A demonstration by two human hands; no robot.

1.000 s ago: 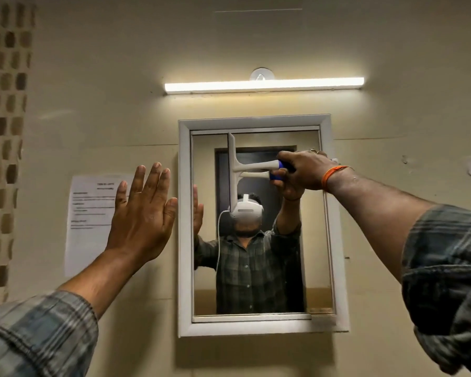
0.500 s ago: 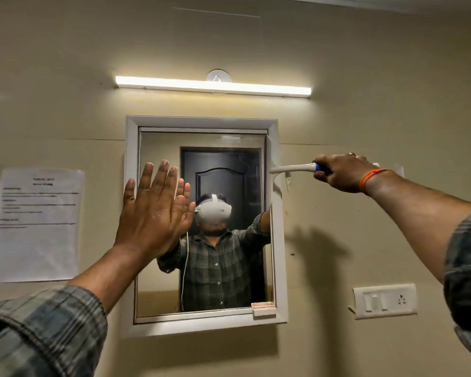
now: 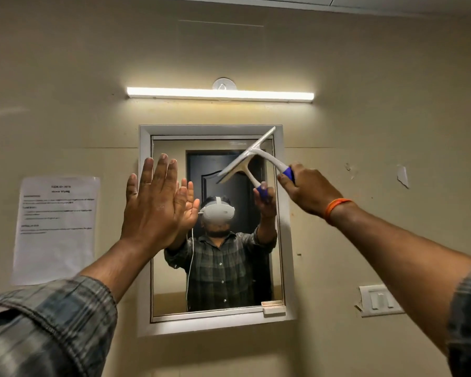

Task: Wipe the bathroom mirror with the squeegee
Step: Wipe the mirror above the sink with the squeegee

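A white-framed bathroom mirror [image 3: 144, 268] hangs on the beige wall. My right hand [image 3: 307, 191] grips the blue end of a white squeegee [image 3: 246, 155]. The squeegee's blade lies slanted across the mirror's upper right corner, from the top frame down toward the middle of the glass. My left hand [image 3: 152, 202] is raised flat with straight fingers in front of the mirror's left edge; whether it touches the glass I cannot tell. The glass reflects both hands and the squeegee.
A lit tube light [image 3: 220, 93] is mounted above the mirror. A printed paper sheet [image 3: 56, 227] is taped to the wall on the left. A white switch plate [image 3: 379, 300] sits low on the right wall. A small ledge piece [image 3: 273, 307] sits at the mirror's lower right corner.
The squeegee swept right, off past the mirror's right frame, and is now back on the upper right corner with its blade slanted. My left hand stayed raised by the left edge.
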